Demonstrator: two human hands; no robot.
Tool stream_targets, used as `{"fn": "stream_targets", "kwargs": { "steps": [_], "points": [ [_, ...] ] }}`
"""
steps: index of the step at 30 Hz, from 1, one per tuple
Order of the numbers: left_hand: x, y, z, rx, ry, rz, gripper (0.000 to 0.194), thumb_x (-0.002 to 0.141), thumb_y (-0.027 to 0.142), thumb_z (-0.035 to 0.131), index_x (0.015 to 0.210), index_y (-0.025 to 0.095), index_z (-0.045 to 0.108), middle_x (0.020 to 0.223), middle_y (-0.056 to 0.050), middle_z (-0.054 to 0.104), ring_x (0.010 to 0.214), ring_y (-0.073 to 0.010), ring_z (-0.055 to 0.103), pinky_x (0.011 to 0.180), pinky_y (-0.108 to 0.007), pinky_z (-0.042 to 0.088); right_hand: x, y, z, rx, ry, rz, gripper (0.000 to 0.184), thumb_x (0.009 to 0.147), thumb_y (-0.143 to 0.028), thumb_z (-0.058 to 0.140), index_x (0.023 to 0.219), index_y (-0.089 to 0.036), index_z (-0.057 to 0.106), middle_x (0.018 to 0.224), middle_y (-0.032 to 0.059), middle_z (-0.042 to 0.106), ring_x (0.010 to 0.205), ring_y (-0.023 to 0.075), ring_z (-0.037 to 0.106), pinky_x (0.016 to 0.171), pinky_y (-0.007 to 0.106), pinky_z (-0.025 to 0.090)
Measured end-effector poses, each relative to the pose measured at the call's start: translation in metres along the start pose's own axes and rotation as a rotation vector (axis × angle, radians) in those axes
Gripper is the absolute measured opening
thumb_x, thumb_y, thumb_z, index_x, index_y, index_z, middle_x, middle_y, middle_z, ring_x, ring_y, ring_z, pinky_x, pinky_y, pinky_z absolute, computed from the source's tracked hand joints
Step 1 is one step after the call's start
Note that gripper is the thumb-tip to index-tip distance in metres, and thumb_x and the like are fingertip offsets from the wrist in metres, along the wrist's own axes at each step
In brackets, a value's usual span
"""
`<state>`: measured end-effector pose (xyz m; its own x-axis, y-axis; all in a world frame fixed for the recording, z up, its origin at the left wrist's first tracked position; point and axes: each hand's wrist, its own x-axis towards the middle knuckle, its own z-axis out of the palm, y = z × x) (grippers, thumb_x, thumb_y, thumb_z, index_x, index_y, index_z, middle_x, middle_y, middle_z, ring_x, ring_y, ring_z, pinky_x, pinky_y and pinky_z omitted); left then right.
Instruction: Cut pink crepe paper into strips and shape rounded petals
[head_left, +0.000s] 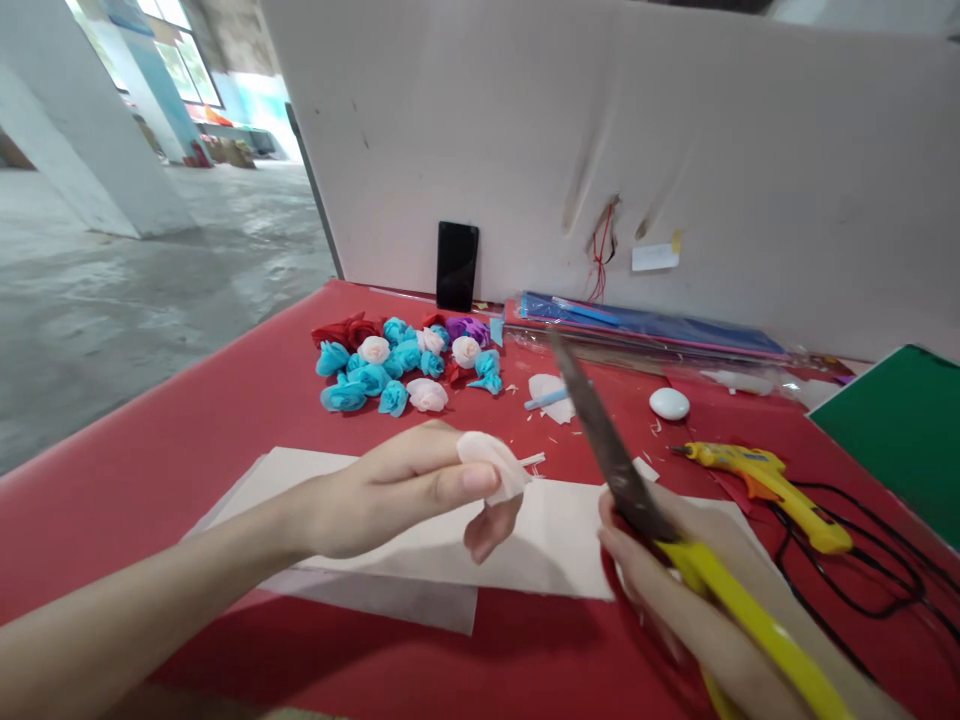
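Note:
My left hand [409, 495] pinches a small pale pink paper flower [491, 472] between thumb and fingers, held above sheets of pale paper [559, 540] on the red table [187, 440]. My right hand [675, 585] grips yellow-handled scissors [622, 470], whose dark blades point up and away, just right of the flower. The blades appear closed.
A pile of blue, white, red and purple paper flowers [405, 365] lies beyond. A black phone [457, 266] leans on the white partition. A yellow glue gun [765, 478] with black cord, a white oval object [669, 403], packs of coloured paper [645, 325] and a green board [900, 430] sit right.

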<state>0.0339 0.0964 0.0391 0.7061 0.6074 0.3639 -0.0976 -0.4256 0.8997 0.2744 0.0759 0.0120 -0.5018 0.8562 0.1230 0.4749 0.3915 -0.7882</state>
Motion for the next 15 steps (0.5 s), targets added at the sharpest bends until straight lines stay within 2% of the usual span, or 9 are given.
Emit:
{"fn": "stream_targets", "kwargs": {
  "steps": [2, 3, 5, 7, 11, 15],
  "points": [
    [0.001, 0.002, 0.002, 0.19, 0.01, 0.087, 0.035, 0.095, 0.028, 0.026, 0.073, 0.015, 0.05, 0.062, -0.001, 0.051, 0.06, -0.0124, 0.05, 0.062, -0.025, 0.045, 0.016, 0.005, -0.006, -0.105, 0.013, 0.048, 0.003, 0.079, -0.021, 0.055, 0.08, -0.023, 0.055, 0.053, -0.003, 0.049, 0.045, 0.013, 0.044, 0.043, 0.025, 0.028],
    [0.002, 0.002, 0.004, 0.295, 0.018, 0.136, 0.035, 0.095, 0.029, 0.025, 0.075, 0.015, 0.05, 0.061, -0.001, 0.051, 0.059, -0.0123, 0.05, 0.06, -0.025, 0.044, 0.022, 0.009, -0.006, -0.197, -0.006, 0.083, 0.007, 0.074, -0.016, 0.056, 0.077, -0.022, 0.055, 0.053, -0.003, 0.049, 0.045, 0.013, 0.044, 0.044, 0.025, 0.025],
    [0.003, 0.003, 0.008, 0.503, 0.025, 0.217, 0.036, 0.096, 0.03, 0.022, 0.079, 0.016, 0.051, 0.06, -0.002, 0.054, 0.056, -0.0129, 0.049, 0.057, -0.024, 0.044, 0.027, 0.017, -0.003, -0.474, -0.105, 0.143, 0.013, 0.073, -0.009, 0.047, 0.073, -0.021, 0.052, 0.057, -0.0017, 0.054, 0.05, 0.0132, 0.046, 0.047, 0.025, 0.024],
    [0.003, 0.002, 0.01, 0.682, 0.028, 0.271, 0.037, 0.096, 0.03, 0.019, 0.079, 0.017, 0.05, 0.06, -0.004, 0.057, 0.054, -0.0144, 0.05, 0.054, -0.026, 0.043, 0.029, 0.021, 0.003, -0.611, -0.169, 0.153, 0.014, 0.074, -0.009, 0.043, 0.068, -0.02, 0.049, 0.06, -0.0008, 0.056, 0.053, 0.0134, 0.047, 0.049, 0.025, 0.023],
    [0.002, -0.002, 0.013, 0.87, 0.037, 0.369, 0.032, 0.095, 0.025, 0.021, 0.082, 0.018, 0.049, 0.059, -0.006, 0.063, 0.053, -0.0173, 0.056, 0.053, -0.027, 0.043, 0.027, 0.025, 0.01, -0.603, -0.187, 0.113, 0.016, 0.07, -0.008, 0.044, 0.07, -0.021, 0.052, 0.071, -0.0005, 0.059, 0.065, 0.015, 0.051, 0.056, 0.025, 0.03],
    [0.001, -0.007, 0.016, 0.876, 0.038, 0.392, 0.028, 0.095, 0.022, 0.023, 0.084, 0.019, 0.049, 0.059, -0.005, 0.062, 0.05, -0.0162, 0.054, 0.051, -0.027, 0.042, 0.024, 0.023, 0.006, -0.561, -0.261, 0.0, 0.034, 0.065, 0.001, 0.045, 0.089, -0.021, 0.056, 0.089, 0.0023, 0.059, 0.084, 0.0171, 0.052, 0.075, 0.029, 0.038]
  ]
}}
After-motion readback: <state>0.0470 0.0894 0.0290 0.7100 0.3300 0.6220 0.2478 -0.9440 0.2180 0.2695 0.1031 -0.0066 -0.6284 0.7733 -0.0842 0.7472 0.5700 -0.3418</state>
